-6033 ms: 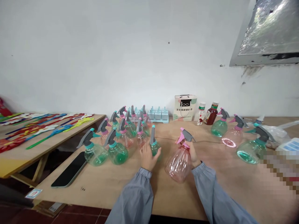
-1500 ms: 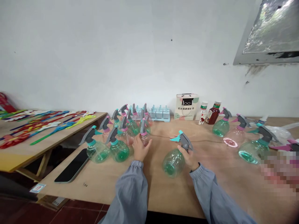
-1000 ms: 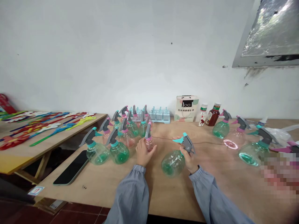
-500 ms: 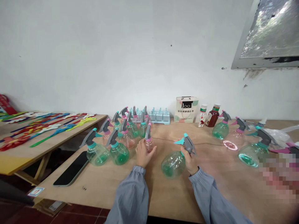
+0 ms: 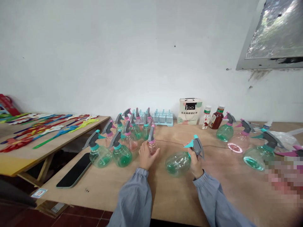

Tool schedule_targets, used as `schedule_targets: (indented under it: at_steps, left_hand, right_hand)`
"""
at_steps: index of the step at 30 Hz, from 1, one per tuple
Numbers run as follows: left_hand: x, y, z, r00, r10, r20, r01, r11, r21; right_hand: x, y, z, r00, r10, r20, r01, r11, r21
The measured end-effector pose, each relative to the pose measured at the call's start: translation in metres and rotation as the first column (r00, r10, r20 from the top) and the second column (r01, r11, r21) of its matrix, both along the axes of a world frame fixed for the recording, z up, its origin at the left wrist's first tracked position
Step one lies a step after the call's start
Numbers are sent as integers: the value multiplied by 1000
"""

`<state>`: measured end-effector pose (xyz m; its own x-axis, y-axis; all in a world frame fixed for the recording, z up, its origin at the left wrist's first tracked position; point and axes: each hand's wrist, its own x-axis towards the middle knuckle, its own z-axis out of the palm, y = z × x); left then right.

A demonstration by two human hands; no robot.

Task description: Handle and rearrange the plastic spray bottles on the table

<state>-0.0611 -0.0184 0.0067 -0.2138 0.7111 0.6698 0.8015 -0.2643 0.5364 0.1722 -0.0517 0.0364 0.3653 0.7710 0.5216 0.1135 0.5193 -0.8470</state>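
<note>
Your right hand (image 5: 195,163) grips a tipped green bottle (image 5: 178,162); your left hand (image 5: 147,155) wraps a pink bottle (image 5: 153,145). Loosen your right and green could roll off the counter's (image 5: 176,196) front edge.

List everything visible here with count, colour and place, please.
green spray bottles: eight, transparent green; five left, one centre, two right
pink spray bottles: about seven, transparent pink; six left, one right
pink-grey sprayer: one, right edge, partly blurred
phone: one, black, left front
rack: count unclear, light blue, rear
paper bag: one, cream, rear
drink bottles: two, white and dark red, right rear
plastic bag: one, clear, right
flower shapes: many, multicoloured, side table
table: one, brown, centre
sticker: one, white-blue, left corner
panel: one, grey-framed, upper right
wall: one, white, behind
left hand: one, on pink bottle
right hand: one, gripping green bottle
sleeves: two, grey-blue, bottom
</note>
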Motion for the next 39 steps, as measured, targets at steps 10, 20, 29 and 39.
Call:
schedule_targets:
  at_steps: [10,20,29,39]
  left_hand:
    - [0,1,-1,1000,-8,-9,8,1000,16]
    - [0,1,0,999,-2,-32,2,1000,12]
    - [-2,1,1,999,-21,-34,20,1000,-11]
    - [-2,2,1,997,-33,-65,31,999,-36]
  right_hand:
    - [-1,-8,6,995,-42,94,39,999,35]
    - [78,30,45,946,-317,63,318,948,-5]
    - [136,72,31,920,-331,211,353,932,-76]
    - [146,83,-38,770,-588,247,539,807,239]
